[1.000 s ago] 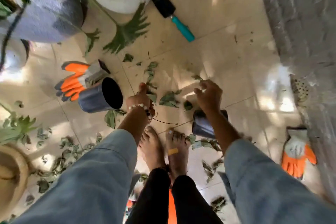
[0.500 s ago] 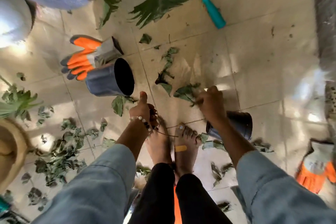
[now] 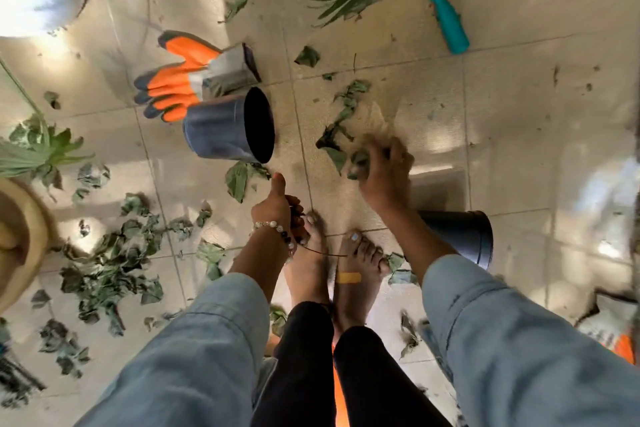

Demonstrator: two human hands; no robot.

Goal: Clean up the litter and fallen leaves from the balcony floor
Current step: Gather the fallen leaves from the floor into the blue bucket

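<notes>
Dry, crumpled green leaves (image 3: 107, 274) lie all over the beige tiles; right hand (image 3: 382, 172) grabs a curled clump ahead of the bare feet, left hand (image 3: 277, 206) pinches a thin stem, thumb up

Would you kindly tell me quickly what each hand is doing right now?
Left hand: closed, thumb up, gripping thin dark stems.
Right hand: blurred, fingers curled around crumpled green fallen leaves on the floor.
</notes>
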